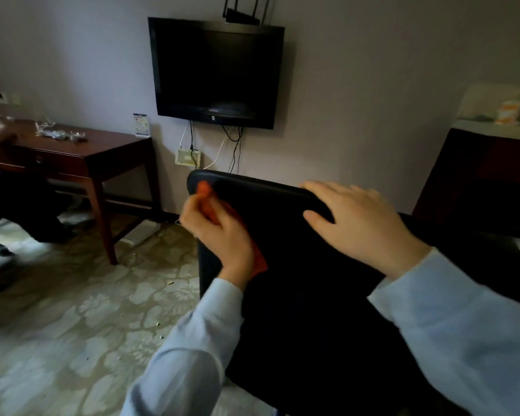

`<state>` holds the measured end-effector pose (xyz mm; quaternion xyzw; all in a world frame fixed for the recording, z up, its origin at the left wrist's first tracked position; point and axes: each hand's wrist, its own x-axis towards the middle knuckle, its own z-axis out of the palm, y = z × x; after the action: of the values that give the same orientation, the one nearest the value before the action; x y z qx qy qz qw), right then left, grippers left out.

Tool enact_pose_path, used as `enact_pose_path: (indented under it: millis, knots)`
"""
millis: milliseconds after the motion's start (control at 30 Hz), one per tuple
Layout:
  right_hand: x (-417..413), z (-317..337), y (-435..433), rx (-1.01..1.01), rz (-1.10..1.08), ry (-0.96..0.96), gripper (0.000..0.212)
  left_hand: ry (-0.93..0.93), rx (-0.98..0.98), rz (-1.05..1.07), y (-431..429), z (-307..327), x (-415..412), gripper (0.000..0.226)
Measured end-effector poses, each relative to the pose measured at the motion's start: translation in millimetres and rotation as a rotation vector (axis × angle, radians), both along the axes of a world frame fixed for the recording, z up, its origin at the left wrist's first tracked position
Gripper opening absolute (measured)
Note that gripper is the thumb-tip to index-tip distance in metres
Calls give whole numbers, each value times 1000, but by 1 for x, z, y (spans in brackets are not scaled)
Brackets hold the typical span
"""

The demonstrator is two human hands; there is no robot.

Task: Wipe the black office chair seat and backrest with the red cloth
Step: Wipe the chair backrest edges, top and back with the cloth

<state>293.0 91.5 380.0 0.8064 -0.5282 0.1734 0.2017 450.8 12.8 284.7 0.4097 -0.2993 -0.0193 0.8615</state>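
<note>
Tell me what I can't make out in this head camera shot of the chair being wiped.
All in the head view:
- Chair seat: not distinguishable; the dark backrest and both sleeves fill the lower frame.
- Red cloth: mostly covered by the left hand.
- Card on the desk: print too small to read.
- Pale clutter on the desk: blurred.

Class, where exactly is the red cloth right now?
In the head view, the red cloth is left of centre, gripped by the left hand against the top left corner of the black chair backrest.
</note>
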Motion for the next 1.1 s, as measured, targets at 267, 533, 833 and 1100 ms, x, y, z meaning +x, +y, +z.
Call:
enact_pose_path:
  millis: [267,533,833,1100]
  knots:
    - [-13,-2,1,-39,-65,74,47,88,179,-78,-21,19,11,24]
    - [28,-5,-16,-110,-53,204,48,-44,126,-199,-3,-3,-34,25]
    - [52,28,-32,434,85,25,55,-101,4,-321,9,-19,-23,13]
    - [24,27,-16,744,212,-251,73,138,328,-382,-53,36,51,23]
